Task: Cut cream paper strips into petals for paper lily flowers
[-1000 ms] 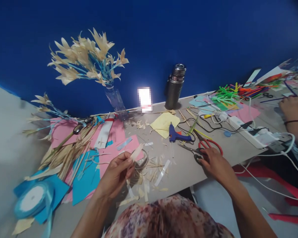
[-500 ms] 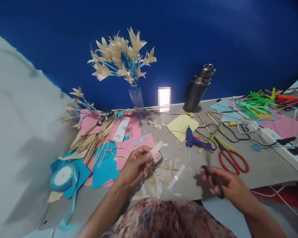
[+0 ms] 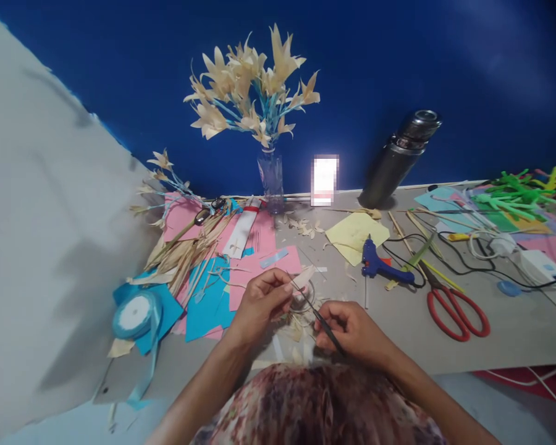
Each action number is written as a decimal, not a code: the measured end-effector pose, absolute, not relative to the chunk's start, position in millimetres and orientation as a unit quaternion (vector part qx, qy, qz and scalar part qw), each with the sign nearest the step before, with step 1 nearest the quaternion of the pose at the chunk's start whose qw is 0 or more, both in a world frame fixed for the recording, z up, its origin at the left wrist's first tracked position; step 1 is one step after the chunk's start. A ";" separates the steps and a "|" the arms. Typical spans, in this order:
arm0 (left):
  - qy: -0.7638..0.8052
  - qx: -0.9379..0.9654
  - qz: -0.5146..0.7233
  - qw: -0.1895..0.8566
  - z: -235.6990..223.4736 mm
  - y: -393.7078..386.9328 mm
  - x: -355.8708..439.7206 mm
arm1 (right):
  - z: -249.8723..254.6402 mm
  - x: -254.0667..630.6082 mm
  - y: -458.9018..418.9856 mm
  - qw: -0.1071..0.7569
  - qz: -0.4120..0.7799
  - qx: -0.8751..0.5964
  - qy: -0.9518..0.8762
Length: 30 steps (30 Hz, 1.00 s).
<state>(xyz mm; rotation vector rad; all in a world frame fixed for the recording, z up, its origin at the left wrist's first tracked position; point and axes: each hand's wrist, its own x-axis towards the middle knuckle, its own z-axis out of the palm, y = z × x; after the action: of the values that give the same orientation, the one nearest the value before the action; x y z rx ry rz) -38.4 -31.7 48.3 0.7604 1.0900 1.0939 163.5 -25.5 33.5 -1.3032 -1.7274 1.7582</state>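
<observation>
My left hand (image 3: 267,298) pinches a pale, petal-shaped piece of dried husk (image 3: 304,275) between thumb and fingertips. My right hand (image 3: 347,329) is closed on small black-handled scissors (image 3: 324,322). Their thin blades point up and left and meet the husk piece close to my left fingertips; whether they cut into it I cannot tell. Below both hands, husk scraps (image 3: 301,327) lie on the grey table. Behind the husk piece is a round roll (image 3: 304,300), partly hidden.
A bottle (image 3: 270,179) holds husk flowers (image 3: 250,80). A blue glue gun (image 3: 375,262), red-handled scissors (image 3: 458,312) and a dark flask (image 3: 393,167) stand or lie to the right, with cords and a power strip (image 3: 544,272). Leftward are dried husks (image 3: 185,247), coloured paper (image 3: 208,309) and a ribbon roll (image 3: 134,315).
My right hand has moved left with the small scissors, bringing the blades to the husk piece. My left hand has kept its pinch. The view has shifted slightly.
</observation>
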 end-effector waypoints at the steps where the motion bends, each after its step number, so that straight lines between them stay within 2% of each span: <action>1: 0.481 0.334 0.481 0.653 48.8 -31.1 -38.7 | 32.7 162.6 -25.6 0.182 0.629 -0.458 -0.601; 9: 0.443 0.318 0.486 0.683 47.5 -27.0 -38.8 | 31.8 162.9 -27.3 0.199 0.668 -0.450 -0.558; 15: 0.450 0.319 0.483 0.680 48.2 -24.0 -44.0 | 28.6 165.7 -28.2 0.182 0.653 -0.465 -0.570; 18: 0.487 0.385 0.483 0.617 53.9 -17.4 -51.6 | 26.2 167.7 -28.5 0.169 0.607 -0.472 -0.616; 23: 0.538 0.535 0.351 0.549 72.9 -3.3 -51.4 | 26.8 168.2 -24.0 0.153 0.475 -0.474 -0.726; 30: 0.569 0.569 0.311 0.506 78.1 8.1 -32.5 | 31.3 170.1 -14.0 0.098 0.398 -0.484 -0.773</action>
<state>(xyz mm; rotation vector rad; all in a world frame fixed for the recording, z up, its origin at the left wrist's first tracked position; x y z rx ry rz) -32.5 8.1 78.1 1.3714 1.3734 0.7499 170.1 -14.0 31.3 -1.4317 -2.2877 1.1777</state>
